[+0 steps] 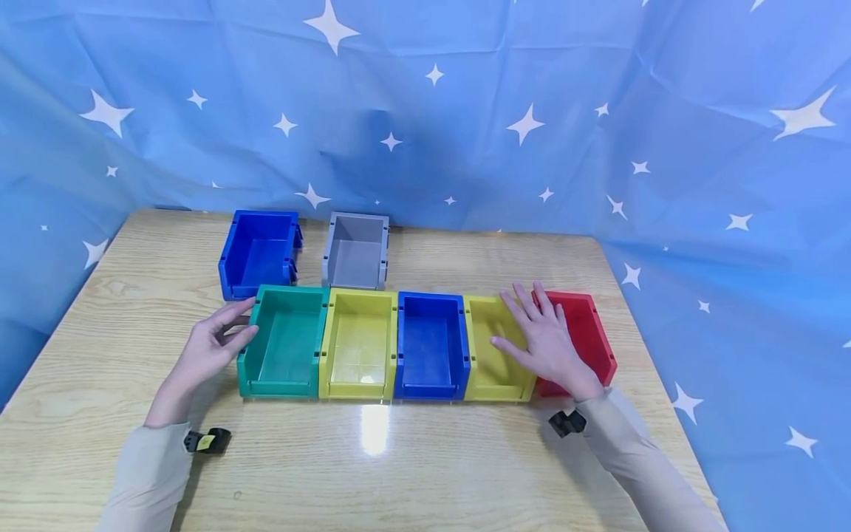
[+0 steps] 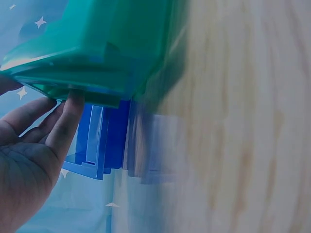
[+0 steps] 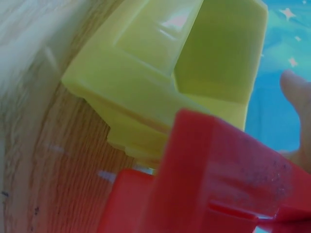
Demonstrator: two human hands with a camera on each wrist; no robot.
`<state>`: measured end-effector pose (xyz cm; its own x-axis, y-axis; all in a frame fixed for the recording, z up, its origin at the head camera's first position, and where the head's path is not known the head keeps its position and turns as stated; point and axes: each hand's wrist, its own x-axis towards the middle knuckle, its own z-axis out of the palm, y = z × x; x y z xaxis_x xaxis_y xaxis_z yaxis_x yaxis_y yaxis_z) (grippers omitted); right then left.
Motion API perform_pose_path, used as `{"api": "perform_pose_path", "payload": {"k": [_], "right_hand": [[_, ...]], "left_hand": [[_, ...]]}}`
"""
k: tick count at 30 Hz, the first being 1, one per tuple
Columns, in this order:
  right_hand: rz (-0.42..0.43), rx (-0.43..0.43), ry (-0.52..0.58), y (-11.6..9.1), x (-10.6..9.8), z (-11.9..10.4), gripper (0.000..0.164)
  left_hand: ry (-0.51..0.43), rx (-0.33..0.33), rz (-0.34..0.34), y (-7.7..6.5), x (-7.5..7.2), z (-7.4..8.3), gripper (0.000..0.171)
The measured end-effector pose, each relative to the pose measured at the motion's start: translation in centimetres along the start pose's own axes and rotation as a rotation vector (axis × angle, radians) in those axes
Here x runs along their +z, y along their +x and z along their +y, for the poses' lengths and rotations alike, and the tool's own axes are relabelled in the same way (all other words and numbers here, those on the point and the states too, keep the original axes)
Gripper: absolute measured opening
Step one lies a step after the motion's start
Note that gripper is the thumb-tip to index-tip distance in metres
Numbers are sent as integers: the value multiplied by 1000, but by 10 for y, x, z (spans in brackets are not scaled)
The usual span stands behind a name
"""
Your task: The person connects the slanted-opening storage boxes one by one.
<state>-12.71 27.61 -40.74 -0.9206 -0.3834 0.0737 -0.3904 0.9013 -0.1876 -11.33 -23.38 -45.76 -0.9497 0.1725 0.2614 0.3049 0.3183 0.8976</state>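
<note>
Bin of open-fronted green plastic [image 1: 286, 340] meets your relaxed, ungripping left hand [image 1: 207, 351], perhaps for aligning the 5-bin row [image 1: 428, 343], your right hand [image 1: 548, 346] splayed empty.

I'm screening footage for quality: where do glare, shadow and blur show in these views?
Head: bright glare on the table, soft shadows beside both sleeves; left wrist: the table smears into streaky blur, the green bin looks dim; right wrist: a shiny patch on the yellow bin, haze over the table at upper left.
</note>
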Motion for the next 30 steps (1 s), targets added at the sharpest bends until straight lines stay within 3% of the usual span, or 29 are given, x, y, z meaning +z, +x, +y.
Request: {"api": "perform_pose_path", "payload": {"k": [24,30], "right_hand": [[-2,-4,-17,0,5,1,81],[10,-5,27,0,8,2,81]], "left_hand": [[19,-14,1,1,1,1,45],[12,-8,5,0,0,1,44]]}}
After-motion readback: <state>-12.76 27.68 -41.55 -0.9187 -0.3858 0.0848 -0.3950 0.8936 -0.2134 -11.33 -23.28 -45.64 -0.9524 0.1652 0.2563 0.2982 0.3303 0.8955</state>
